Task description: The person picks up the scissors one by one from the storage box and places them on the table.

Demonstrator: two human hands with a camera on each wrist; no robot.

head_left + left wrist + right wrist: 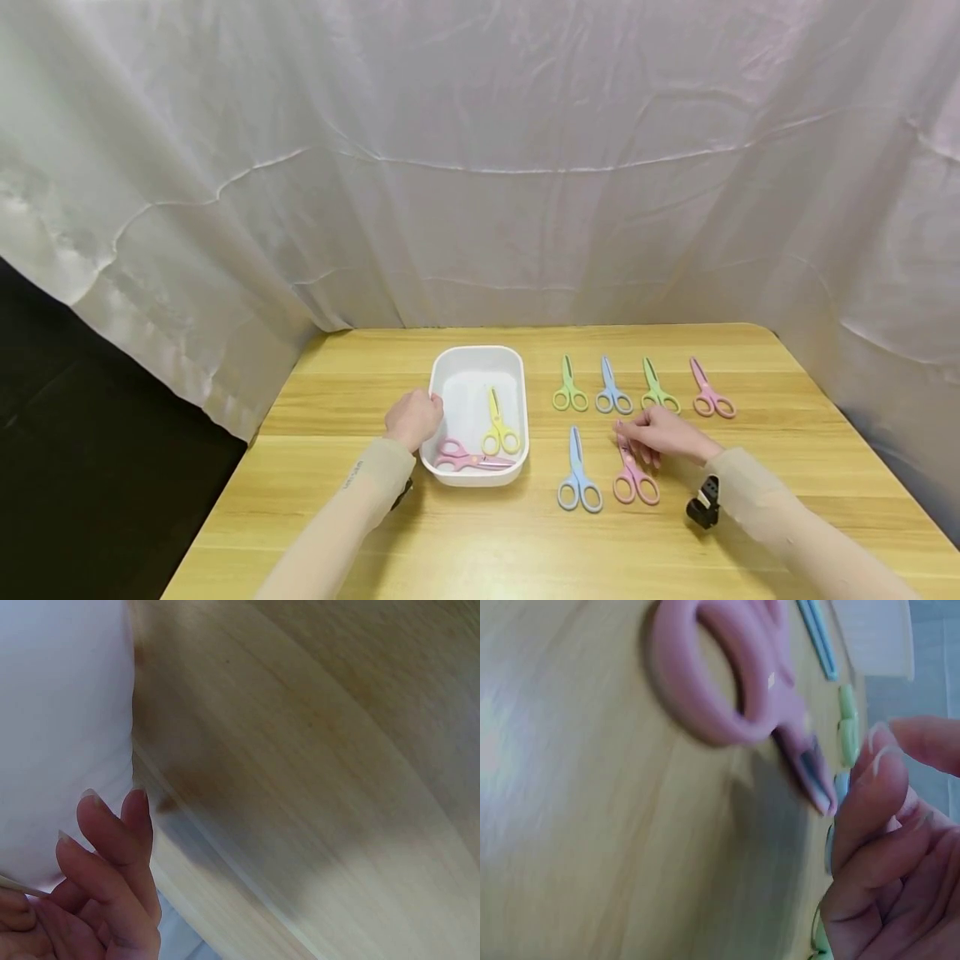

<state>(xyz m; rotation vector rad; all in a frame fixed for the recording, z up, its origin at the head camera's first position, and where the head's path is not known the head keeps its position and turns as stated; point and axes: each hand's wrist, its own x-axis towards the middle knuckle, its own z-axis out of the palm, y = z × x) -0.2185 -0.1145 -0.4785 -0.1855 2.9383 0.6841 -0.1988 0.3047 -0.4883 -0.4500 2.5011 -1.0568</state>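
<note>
My left hand (412, 419) grips the left rim of a white plastic tray (474, 480). Its curled fingers (112, 877) lie against the tray's outer wall in the left wrist view. Inside the tray lie yellow scissors (495, 425) and pink scissors (472, 461). On the right, my right hand (663, 435) hovers at the blade end of another pair of pink scissors (632, 468), partly covering the blades. These pink scissors (772, 697) lie on the table, their tip beside my loosely bent fingers (866, 814), which hold nothing visible. Blue scissors (577, 468) lie just left of them.
Behind, a row of scissors lies on the wooden table (487, 542): green scissors (567, 379), blue scissors (608, 383), a second green pair (652, 382) partly behind my right hand, and pink scissors (702, 385). A pale curtain (480, 225) hangs along the table's far edge.
</note>
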